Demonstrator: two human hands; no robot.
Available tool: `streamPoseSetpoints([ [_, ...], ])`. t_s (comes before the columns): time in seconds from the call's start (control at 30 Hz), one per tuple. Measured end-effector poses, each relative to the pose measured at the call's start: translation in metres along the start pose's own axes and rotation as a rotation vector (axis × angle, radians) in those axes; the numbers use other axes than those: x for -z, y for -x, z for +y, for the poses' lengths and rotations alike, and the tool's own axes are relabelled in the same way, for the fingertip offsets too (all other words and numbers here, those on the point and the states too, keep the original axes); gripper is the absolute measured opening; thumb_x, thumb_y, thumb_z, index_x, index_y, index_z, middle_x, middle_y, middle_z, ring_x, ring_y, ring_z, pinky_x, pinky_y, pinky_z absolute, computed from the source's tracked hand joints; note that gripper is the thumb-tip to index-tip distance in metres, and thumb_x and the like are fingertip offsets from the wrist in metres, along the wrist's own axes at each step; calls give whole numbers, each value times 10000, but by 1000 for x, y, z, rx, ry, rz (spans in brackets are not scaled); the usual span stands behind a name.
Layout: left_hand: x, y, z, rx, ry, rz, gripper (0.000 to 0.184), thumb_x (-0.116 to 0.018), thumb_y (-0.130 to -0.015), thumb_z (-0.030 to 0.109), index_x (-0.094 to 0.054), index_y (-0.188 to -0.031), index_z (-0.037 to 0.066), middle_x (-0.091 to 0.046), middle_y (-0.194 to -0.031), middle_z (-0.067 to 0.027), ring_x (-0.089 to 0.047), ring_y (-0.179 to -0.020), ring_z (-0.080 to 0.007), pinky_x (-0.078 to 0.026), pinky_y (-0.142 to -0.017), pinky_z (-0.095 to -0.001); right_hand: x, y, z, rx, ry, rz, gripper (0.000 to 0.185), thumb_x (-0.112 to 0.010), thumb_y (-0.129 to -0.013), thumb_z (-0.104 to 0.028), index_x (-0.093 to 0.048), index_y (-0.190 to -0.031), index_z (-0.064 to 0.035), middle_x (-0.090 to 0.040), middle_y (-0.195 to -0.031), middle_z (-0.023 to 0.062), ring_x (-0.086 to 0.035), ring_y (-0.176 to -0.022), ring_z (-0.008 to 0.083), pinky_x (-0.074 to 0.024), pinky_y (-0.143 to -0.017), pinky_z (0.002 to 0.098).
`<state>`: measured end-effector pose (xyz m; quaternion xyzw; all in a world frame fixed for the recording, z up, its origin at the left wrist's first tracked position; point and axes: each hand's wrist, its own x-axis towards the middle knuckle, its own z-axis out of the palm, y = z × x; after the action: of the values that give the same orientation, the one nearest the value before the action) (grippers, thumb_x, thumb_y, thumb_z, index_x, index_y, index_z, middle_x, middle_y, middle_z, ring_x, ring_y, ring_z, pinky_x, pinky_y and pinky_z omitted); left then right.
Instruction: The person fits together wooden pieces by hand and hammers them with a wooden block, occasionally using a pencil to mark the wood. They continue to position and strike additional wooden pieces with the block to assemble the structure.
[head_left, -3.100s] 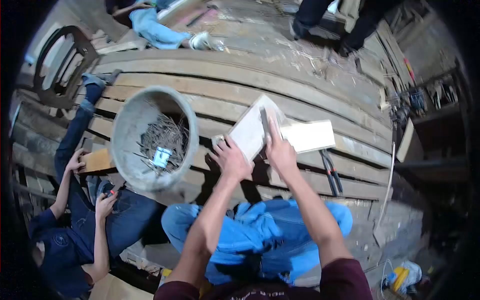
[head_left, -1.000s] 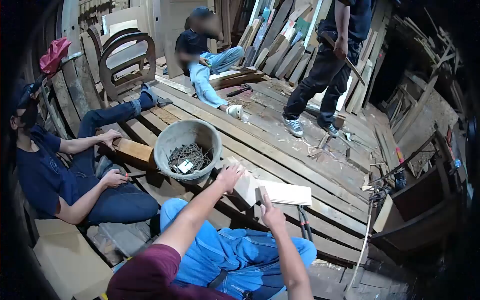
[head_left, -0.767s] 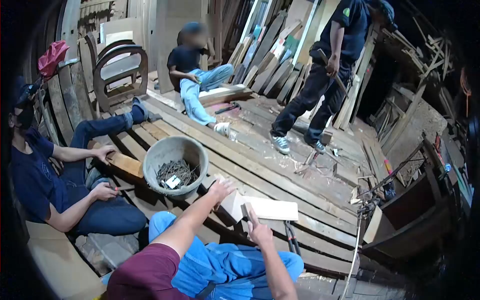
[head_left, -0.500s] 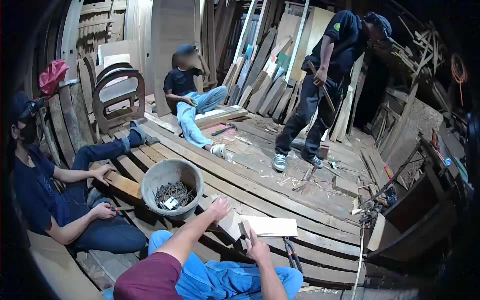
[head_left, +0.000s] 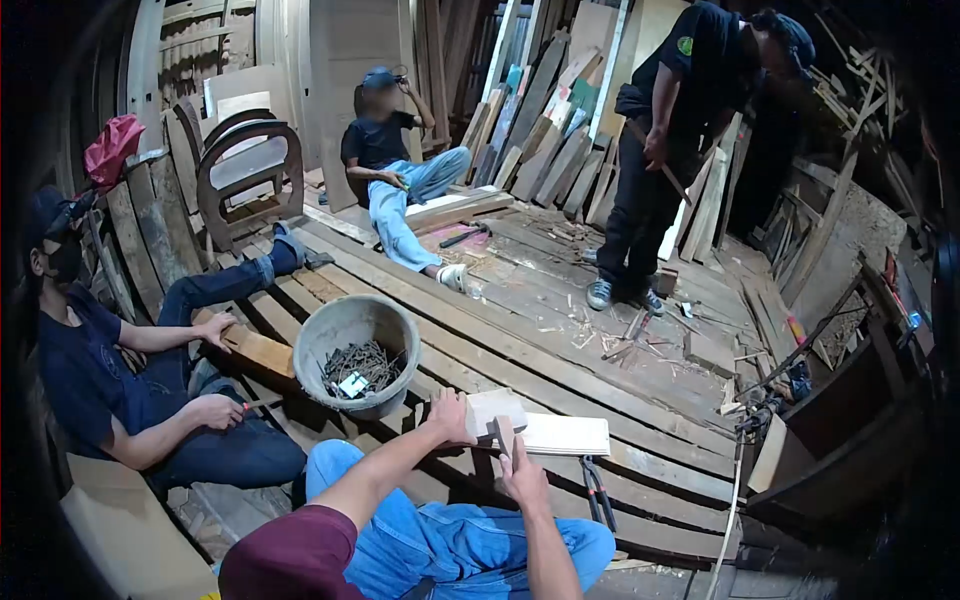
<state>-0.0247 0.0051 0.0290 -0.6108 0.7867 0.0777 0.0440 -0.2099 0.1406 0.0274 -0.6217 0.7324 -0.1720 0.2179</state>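
My left hand (head_left: 451,416) grips the left end of a pale wooden block (head_left: 494,404) on the slatted platform. My right hand (head_left: 524,478) is closed round a short, flat wooden-looking tool (head_left: 504,434), whose upper end touches or overlaps the block's front right corner. Beside the block, to the right, lies a light flat board (head_left: 565,435). Pincers with dark and red handles (head_left: 599,492) rest just below that board. Left of my left hand stands a grey bucket (head_left: 357,315) with nails and a small white-blue packet (head_left: 353,384) inside.
A seated co-worker (head_left: 110,390) at the left holds a wooden piece (head_left: 258,350) and a red-handled tool. Another person (head_left: 385,160) sits further back; a third (head_left: 640,190) stands, holding a stick. A hammer (head_left: 462,236) lies on the floor. Dark wooden furniture (head_left: 835,450) is at the right.
The view has lifted from steeply downward to the room. The block is turned more level, with my left hand at its left end. The standing person has bent forward and drawn the feet together.
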Motion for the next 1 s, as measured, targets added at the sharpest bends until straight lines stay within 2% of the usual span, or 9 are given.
streamPoseSetpoints([
  [0.13,-7,11,-12,-93,25,-5,1116,-884,-540,584,-430,-1364,-16,-485,-1330,-222,-411,-1295,-364,-339,-1108,-538,-7,-5,-1,43,17,-18,670,-508,-964,-483,-298,-1541,-214,-687,-972,303,-663,-927,492,-525,-819,575],
  [0.27,-5,18,-19,-224,-77,-11,1112,-879,-537,598,-446,-1367,-2,-506,-1330,-217,-426,-1287,-370,-356,-1076,-556,-3,0,-6,36,46,-43,684,-507,-964,-488,-300,-1542,-184,-693,-966,289,-667,-922,479,-527,-825,561],
  [0.47,-24,17,-33,-263,-23,83,1265,-858,-492,691,-370,-1443,15,-482,-1357,-192,-416,-1308,-342,-335,-1068,-576,-7,-1,0,23,53,-55,719,-522,-955,-497,-306,-1538,-136,-693,-1000,284,-666,-942,467,-527,-847,547],
  [0.5,-20,17,-35,-250,3,12,1310,-860,-492,693,-315,-1478,25,-456,-1384,-193,-392,-1331,-352,-301,-1092,-603,-8,0,0,17,38,-48,723,-526,-952,-501,-316,-1534,-128,-690,-1015,287,-664,-953,468,-527,-849,548],
  [0.63,-20,25,-47,-214,72,-20,1353,-873,-488,661,-270,-1512,12,-385,-1468,-224,-322,-1407,-385,-199,-1133,-676,-13,-1,4,13,37,-35,728,-532,-947,-502,-327,-1525,-110,-692,-1012,282,-662,-950,477,-528,-848,556],
  [0.77,-30,22,-56,-185,118,12,1363,-843,-486,711,-276,-1515,20,-392,-1473,-211,-313,-1416,-384,-180,-1140,-677,-16,-3,7,38,28,-36,733,-558,-938,-470,-317,-1519,-93,-690,-989,293,-662,-941,484,-529,-844,559],
  [0.87,-22,25,-58,-180,202,-11,1338,-838,-488,723,-290,-1518,67,-380,-1488,-213,-308,-1430,-379,-194,-1161,-659,-10,2,1,40,49,-37,733,-583,-928,-441,-316,-1509,-82,-688,-974,301,-665,-927,484,-531,-839,558],
  [0.9,-13,27,-59,-160,228,-56,1223,-772,-567,762,-368,-1487,64,-388,-1492,-203,-328,-1420,-369,-186,-1171,-641,-11,2,2,45,44,-36,733,-592,-924,-434,-319,-1504,-78,-688,-971,302,-667,-921,483,-532,-836,557],
  [1.0,-30,15,-61,50,357,15,1016,-688,-706,743,-467,-1425,60,-436,-1463,-195,-361,-1398,-357,-188,-1178,-612,-14,0,4,66,38,-15,729,-609,-914,-422,-333,-1489,-68,-690,-965,300,-670,-910,481,-535,-828,554],
])
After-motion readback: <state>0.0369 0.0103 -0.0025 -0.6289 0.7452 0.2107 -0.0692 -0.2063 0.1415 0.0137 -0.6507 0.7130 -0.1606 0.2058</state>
